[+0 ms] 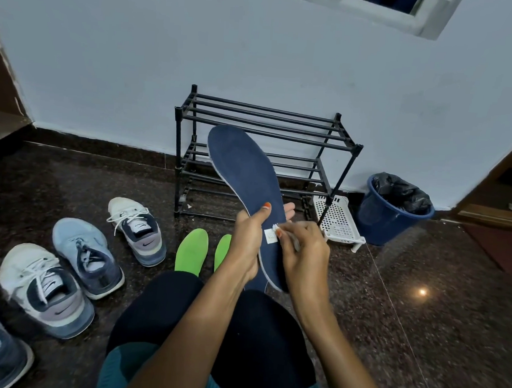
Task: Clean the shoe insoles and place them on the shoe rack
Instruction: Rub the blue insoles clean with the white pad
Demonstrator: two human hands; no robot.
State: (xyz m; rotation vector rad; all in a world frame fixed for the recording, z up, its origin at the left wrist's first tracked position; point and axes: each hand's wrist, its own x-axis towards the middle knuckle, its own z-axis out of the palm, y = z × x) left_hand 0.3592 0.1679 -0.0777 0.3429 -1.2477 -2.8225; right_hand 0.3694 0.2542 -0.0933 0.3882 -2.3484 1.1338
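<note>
A long dark blue insole (pixel 247 175) stands upright in front of me, toe end up, with a small white label near its heel. My left hand (pixel 250 238) grips its lower part, thumb on the front and fingers behind. My right hand (pixel 303 250) holds a small brush (pixel 276 227) whose white bristles touch the insole beside the label. Two green insoles (pixel 192 251) lie on the floor just past my knees; my left hand partly hides the right one. The black tube shoe rack (pixel 261 128) stands against the wall behind, its shelves bare.
Several sneakers (pixel 137 230) sit in a row on the dark granite floor at my left. A white perforated plastic basket (pixel 338 220) and a blue bin (pixel 393 212) with a black liner stand right of the rack. Wooden door frames flank both sides.
</note>
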